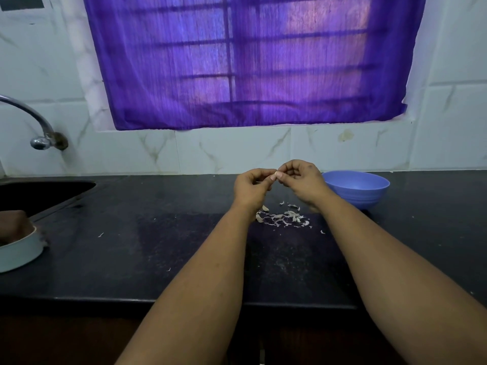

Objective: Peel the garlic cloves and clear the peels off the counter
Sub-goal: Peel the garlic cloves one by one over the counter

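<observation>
Both hands are raised above the dark bench (158, 246), fingertips meeting. The left hand (251, 188) and right hand (300, 180) pinch a small garlic clove (274, 176) between them. Peels (283, 218) lie scattered directly below the hands; a blue bowl (361, 188) sits just right of the right hand.

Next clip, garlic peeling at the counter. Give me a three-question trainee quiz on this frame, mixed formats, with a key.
1. True or false: the pile of peels lies on the counter, below the raised hands.
2. Multiple choice: the blue bowl stands (A) in the sink, (B) beside the right hand, against the back wall, (C) at the counter's front edge.
3. Fill in: the left hand and right hand meet at their fingertips, pinching a small pale ______.

Key: 1 true; 2 B; 3 garlic clove, judging by the task; it is too small to be sure.
</observation>
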The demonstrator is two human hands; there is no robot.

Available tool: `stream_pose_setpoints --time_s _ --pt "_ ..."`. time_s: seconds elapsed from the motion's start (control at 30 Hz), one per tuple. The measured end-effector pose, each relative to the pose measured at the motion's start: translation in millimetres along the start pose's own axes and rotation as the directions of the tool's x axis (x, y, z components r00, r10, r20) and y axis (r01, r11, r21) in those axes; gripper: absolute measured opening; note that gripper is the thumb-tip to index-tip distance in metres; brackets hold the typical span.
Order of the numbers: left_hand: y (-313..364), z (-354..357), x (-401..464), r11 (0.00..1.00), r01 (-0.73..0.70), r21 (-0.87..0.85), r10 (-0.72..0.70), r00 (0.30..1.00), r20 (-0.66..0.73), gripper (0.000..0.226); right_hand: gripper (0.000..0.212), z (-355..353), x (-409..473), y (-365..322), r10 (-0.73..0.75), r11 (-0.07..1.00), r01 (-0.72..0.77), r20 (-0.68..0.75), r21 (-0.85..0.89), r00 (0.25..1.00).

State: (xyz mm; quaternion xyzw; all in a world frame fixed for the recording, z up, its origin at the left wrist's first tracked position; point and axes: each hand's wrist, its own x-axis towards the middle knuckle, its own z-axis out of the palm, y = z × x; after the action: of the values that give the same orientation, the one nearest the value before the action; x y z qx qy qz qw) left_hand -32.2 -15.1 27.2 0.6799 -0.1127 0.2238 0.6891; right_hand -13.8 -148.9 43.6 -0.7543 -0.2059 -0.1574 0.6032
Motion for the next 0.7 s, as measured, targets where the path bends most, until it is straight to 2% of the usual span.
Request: stream_pose_setpoints --time_s 0.27,0.5,0.7 --pt "0.5 -1.2 -0.5 1.000 -0.006 0.011 0.006 0.998 0.055 0.008 0.012 -11.0 -2.9 -1.5 0.010 0.999 -0.017 0.154 0.046 0.988" --pt "2.2 0.4 -2.0 1.000 0.002 -0.014 -0.002 0.999 0.040 0.010 0.009 -7.5 -0.4 -0.9 0.000 0.999 -0.003 0.060 0.050 0.998" --pt "2.0 0.4 -1.9 1.000 0.004 -0.003 -0.004 0.999 0.047 0.008 0.010 -10.6 -2.2 -2.2 0.005 1.000 -0.007 0.113 0.023 0.994"
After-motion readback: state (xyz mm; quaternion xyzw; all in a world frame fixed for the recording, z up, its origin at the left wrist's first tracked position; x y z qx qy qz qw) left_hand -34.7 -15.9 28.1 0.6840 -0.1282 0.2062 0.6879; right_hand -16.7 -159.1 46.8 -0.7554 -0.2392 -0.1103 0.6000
